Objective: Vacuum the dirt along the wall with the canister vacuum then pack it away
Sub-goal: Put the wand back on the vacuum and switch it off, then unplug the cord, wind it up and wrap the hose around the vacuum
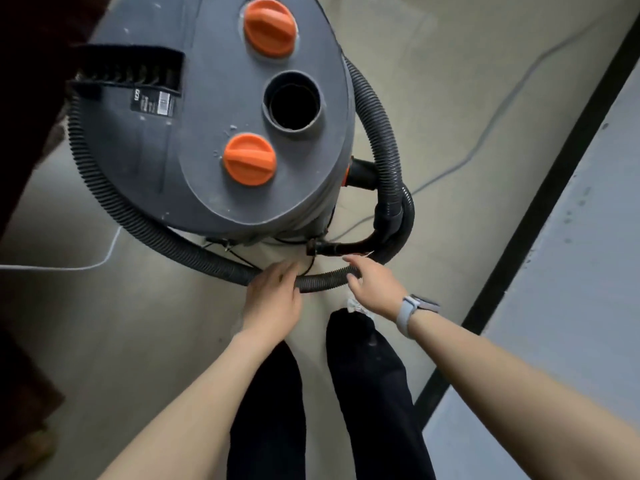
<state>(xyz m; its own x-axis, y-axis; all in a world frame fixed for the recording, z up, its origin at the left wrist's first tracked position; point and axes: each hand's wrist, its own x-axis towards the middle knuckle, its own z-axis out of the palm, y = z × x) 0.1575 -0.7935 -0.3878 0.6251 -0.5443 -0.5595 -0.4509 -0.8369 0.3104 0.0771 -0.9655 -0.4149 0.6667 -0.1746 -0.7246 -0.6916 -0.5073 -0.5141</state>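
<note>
A grey canister vacuum (214,133) stands on the floor right in front of me, with two orange knobs (249,164) and an open round port (294,103) on its lid. Its black ribbed hose (114,209) is wound around the body. My left hand (273,296) grips the hose at the front of the canister. My right hand (374,285) holds the same hose a little to the right, fingers curled over it. A black floor brush head (128,71) rests on the lid at the upper left.
A pale wall (571,289) with a black skirting strip (540,209) runs along the right. A thin grey cable (491,112) trails over the beige floor behind the vacuum, and a white cord (86,266) lies at the left. My dark trouser legs (363,393) are below.
</note>
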